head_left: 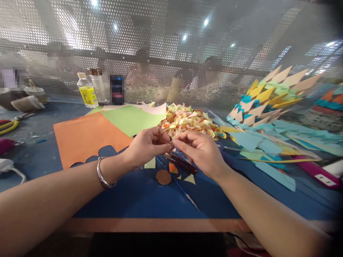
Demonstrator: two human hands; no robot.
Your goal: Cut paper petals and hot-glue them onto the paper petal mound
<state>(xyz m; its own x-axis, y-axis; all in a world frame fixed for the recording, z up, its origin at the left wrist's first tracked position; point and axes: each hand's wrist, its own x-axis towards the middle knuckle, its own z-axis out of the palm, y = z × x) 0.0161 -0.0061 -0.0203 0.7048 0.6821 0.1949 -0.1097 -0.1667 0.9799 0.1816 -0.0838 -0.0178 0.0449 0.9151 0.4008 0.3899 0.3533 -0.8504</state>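
Note:
My left hand (pixel 150 145) and my right hand (pixel 199 150) meet in a pinch above the middle of the table. Thumbs and forefingers press together at the tips; whatever is between them is too small or hidden to name. Beneath them lie a brown disc (pixel 163 177), an orange paper scrap (pixel 173 168), a thin blue-handled brush (pixel 182 187) and a dark red tool (pixel 184 164), partly covered by my right hand. Pale green paper scraps (pixel 190 179) are close by. Just behind my fingers rises a heap of small cut paper pieces (pixel 189 121).
Orange paper (pixel 83 135) with a scalloped edge and green paper (pixel 134 117) lie left. At right stand a spiky folded-paper form (pixel 262 96) and blue paper strips (pixel 276 175). A bottle (pixel 87 92), a jar (pixel 99 87) and a phone (pixel 117 89) stand before a perforated screen (pixel 160 35).

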